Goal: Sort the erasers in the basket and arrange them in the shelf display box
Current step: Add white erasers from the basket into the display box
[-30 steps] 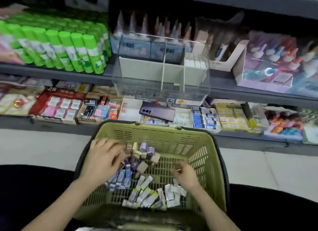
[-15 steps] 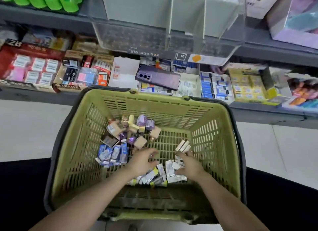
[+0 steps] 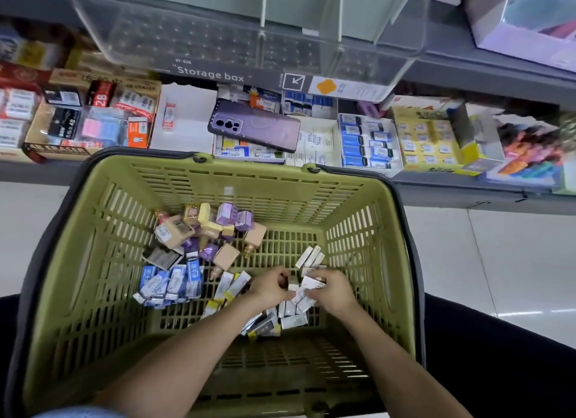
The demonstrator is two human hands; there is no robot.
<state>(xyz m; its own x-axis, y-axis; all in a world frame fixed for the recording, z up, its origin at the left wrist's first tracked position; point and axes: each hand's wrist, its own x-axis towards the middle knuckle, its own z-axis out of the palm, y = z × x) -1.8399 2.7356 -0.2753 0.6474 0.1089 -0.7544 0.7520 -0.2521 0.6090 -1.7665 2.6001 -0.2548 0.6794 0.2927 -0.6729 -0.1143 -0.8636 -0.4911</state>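
An olive-green slatted basket [image 3: 103,230] sits in front of me with several erasers in heaps. Blue-wrapped erasers [image 3: 170,282] lie at the left, tan and purple boxed ones [image 3: 215,227] at the back, white-sleeved ones [image 3: 291,319] at the front middle. My left hand [image 3: 269,286] and my right hand [image 3: 332,289] meet over the white heap. Both pinch white-sleeved erasers [image 3: 310,283] between them. A clear divided display box [image 3: 249,37] labelled "Storage box" stands on the shelf above; its compartments look empty from here.
A purple phone [image 3: 254,126] lies on boxes of erasers on the lower shelf just behind the basket. Cartons of erasers [image 3: 367,143] fill that shelf left and right. Pale floor tiles [image 3: 486,261] show to the right of the basket.
My view has dropped toward the basket. My left hand left the tan and purple heap and came right to the white erasers, joining my right hand there.
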